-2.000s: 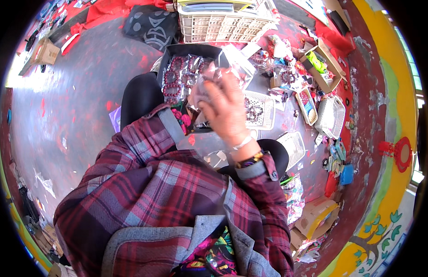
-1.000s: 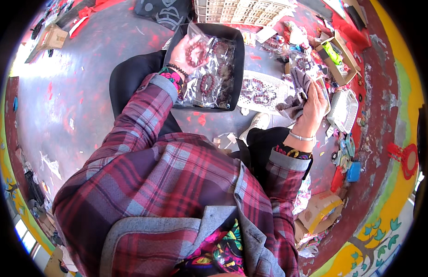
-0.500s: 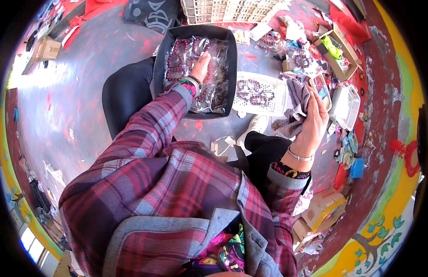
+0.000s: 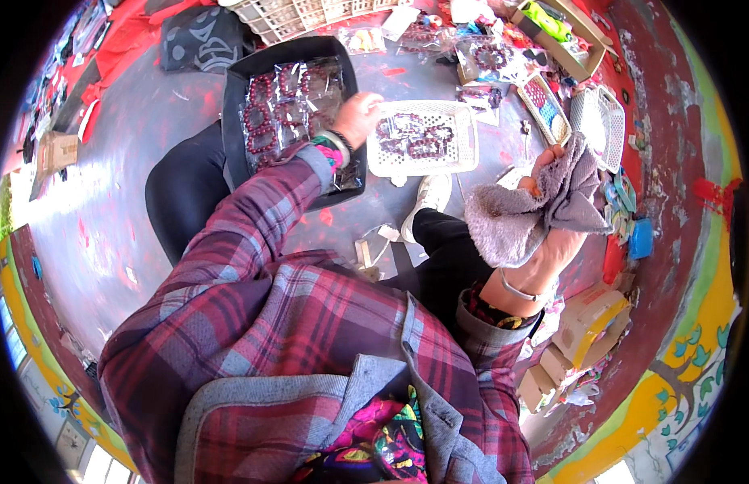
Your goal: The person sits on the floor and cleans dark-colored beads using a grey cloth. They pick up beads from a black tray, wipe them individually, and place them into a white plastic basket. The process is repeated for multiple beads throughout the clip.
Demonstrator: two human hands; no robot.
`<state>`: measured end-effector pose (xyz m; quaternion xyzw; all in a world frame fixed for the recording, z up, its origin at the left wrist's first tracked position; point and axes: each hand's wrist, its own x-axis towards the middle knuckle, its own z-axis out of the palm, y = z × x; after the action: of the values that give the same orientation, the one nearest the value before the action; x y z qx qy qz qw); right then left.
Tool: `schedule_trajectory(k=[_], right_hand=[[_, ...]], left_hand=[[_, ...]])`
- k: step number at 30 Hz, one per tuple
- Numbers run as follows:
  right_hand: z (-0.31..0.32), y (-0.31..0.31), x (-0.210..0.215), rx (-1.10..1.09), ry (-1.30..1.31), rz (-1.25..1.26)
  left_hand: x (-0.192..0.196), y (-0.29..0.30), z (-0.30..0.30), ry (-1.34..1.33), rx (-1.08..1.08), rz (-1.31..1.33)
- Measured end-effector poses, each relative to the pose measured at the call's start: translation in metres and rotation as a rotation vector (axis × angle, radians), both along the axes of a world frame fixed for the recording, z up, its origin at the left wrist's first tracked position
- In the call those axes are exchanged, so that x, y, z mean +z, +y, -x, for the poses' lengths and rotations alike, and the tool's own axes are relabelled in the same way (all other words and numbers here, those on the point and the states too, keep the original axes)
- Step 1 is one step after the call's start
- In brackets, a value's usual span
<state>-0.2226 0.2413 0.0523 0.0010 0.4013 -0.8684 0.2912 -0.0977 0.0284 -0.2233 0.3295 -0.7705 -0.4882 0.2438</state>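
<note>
My left hand [image 4: 360,117] reaches forward over the right edge of a black tray [image 4: 237,89] that rests on my left knee and holds clear bags of dark red bead bracelets [image 4: 287,105]; whether its fingers hold anything I cannot tell. My right hand [image 4: 552,234] is raised at the right, gripping a grey fluffy cloth [image 4: 524,214]. A white plastic basket [image 4: 463,129] with more dark red bracelets lies on the floor just beyond my left hand.
I sit on a grey, paint-stained floor [image 4: 108,185]. Another white basket [image 4: 604,125], a tray of coloured beads [image 4: 544,101], a wooden box [image 4: 564,36] and loose packets lie ahead right. Cardboard boxes [image 4: 588,323] stand at my right. A white crate [image 4: 302,16] is at the top.
My left hand has moved from inside the black tray to its right edge, toward the white basket. My right hand with the grey cloth has come closer and higher.
</note>
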Motion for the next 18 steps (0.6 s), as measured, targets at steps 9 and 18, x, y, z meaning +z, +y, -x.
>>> schedule_trajectory(k=[9,18], right_hand=[[0.003,0.014,0.008,0.129,-0.186,0.366],[0.013,0.032,-0.014,0.077,-0.150,0.053]], left_hand=[[-0.141,0.027,0.074,-0.187,0.260,-0.930],[-0.184,0.009,0.075,-0.853,-0.345,-0.079]])
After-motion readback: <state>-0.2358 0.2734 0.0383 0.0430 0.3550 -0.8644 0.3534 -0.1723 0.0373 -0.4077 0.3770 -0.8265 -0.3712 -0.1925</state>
